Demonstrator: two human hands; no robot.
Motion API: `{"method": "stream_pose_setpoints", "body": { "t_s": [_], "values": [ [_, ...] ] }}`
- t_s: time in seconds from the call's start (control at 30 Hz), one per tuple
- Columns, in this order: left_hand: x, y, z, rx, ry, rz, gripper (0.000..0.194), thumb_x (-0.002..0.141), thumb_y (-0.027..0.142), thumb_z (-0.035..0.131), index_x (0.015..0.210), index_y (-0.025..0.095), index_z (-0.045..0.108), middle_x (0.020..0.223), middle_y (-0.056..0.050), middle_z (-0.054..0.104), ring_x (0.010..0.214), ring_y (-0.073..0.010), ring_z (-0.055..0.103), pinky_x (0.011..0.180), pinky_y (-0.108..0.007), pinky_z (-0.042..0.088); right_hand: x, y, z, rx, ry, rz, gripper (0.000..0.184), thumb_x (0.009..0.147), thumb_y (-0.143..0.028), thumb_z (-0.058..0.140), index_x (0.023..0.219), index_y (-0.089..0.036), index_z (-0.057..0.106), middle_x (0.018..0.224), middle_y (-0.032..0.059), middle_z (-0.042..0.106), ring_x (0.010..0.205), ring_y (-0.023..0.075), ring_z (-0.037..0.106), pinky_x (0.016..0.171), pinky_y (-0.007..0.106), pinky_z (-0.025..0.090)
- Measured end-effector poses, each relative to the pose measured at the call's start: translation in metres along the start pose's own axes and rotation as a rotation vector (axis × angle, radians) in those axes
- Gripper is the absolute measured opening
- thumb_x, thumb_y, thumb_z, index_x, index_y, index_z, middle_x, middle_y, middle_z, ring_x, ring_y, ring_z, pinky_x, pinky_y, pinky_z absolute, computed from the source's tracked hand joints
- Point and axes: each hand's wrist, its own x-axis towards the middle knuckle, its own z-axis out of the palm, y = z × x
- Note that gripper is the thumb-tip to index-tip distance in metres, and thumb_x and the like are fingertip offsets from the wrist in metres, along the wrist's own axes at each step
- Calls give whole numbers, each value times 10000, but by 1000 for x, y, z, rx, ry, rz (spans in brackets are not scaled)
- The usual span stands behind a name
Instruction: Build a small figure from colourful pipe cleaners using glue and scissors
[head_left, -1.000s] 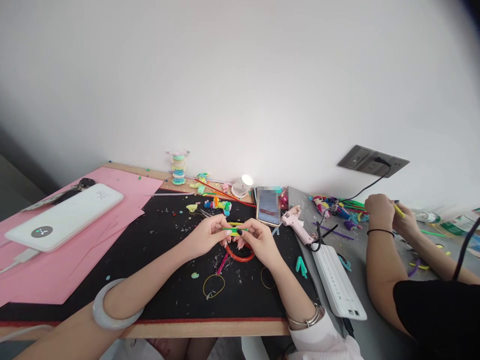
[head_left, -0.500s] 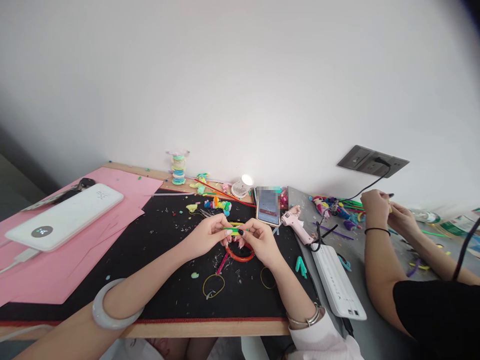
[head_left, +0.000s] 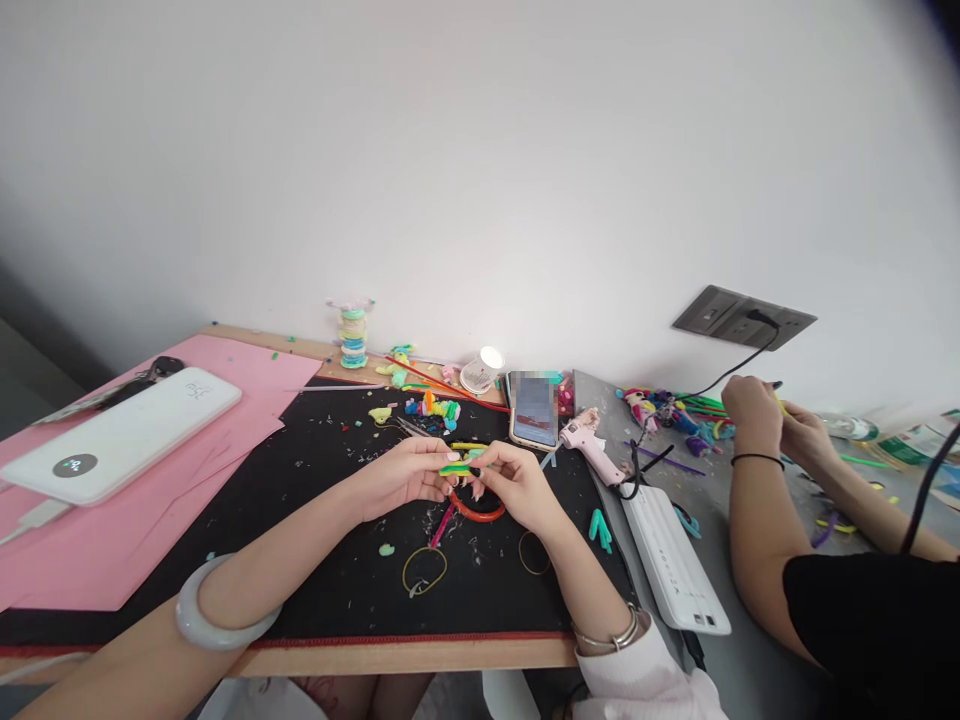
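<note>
My left hand (head_left: 401, 474) and my right hand (head_left: 516, 482) meet over the black mat (head_left: 315, 560), both pinching a small green and yellow craft piece (head_left: 459, 467) between their fingertips. A thin green stick pokes out of the piece on the right. Just below my hands lies a red ring (head_left: 477, 510) with a pink stick (head_left: 442, 524) beside it. Two thin wire loops (head_left: 424, 570) rest on the mat nearer to me.
A white power bank (head_left: 112, 434) lies on pink paper (head_left: 90, 530) at left. A phone (head_left: 534, 410), pink glue gun (head_left: 592, 448) and white power strip (head_left: 671, 565) sit right of the mat. Another person's hands (head_left: 765, 420) work at far right among colourful sticks.
My hands have shifted slightly down and left with the craft piece still pinched. The other person's hands have drawn closer together.
</note>
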Motion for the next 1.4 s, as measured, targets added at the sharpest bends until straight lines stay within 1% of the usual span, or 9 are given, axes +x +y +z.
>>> {"method": "stream_pose_setpoints", "body": {
  "t_s": [0.1,0.23,0.37,0.5,0.73,0.83,0.93,1.17,1.4],
  "values": [
    [-1,1,-2,-46,18,-62,176,695,229,717,799,138,608,684,-19,638,597,-92,587,601,-219,466,0,0,0,6,-18,7,74,763,-246,619,759,-174,605,627,-20,594,539,107,577,556,239,442],
    [0,1,-5,-16,10,-54,148,685,222,723,759,135,629,644,-6,630,595,-86,586,606,-209,468,-1,-3,0,24,-22,13,98,743,-256,651,742,-172,600,652,-16,602,560,109,587,579,246,461],
    [0,0,-3,112,42,36,187,685,264,724,772,141,613,645,-9,659,587,-97,604,618,-232,480,-1,-3,0,73,-40,58,151,712,-266,691,784,-168,602,705,4,645,600,119,611,618,263,490],
    [-1,1,3,268,55,164,212,702,298,704,753,138,575,635,-21,673,558,-122,620,603,-272,498,0,0,-2,113,-7,92,182,730,-312,680,739,-159,582,640,1,641,558,118,608,575,249,492],
    [0,-1,8,358,57,311,202,721,294,676,736,140,547,614,-9,654,548,-127,616,592,-286,505,3,5,0,226,23,126,227,687,-301,727,782,-162,575,702,-5,637,530,81,570,534,204,459],
    [2,-3,7,384,63,332,188,736,287,663,758,143,543,631,-12,657,570,-133,624,612,-293,509,3,4,0,232,24,120,236,675,-286,738,796,-163,578,727,-5,637,529,75,568,531,200,458],
    [4,-4,5,374,47,316,193,759,305,637,818,150,539,661,-13,661,598,-143,635,637,-308,513,4,3,-1,215,43,111,219,679,-273,734,778,-153,580,678,-6,640,509,78,573,521,198,462],
    [6,-7,1,441,6,383,218,758,269,638,909,155,530,877,-64,686,766,-173,657,750,-348,511,4,6,-4,239,114,122,213,669,-279,735,724,-147,577,618,10,670,455,93,588,470,201,475],
    [2,-7,2,549,32,449,123,802,258,582,852,148,558,827,-63,694,754,-178,666,743,-335,508,4,5,-3,231,110,129,201,674,-282,730,723,-148,588,614,12,677,436,92,584,461,204,482]
  ]
}}
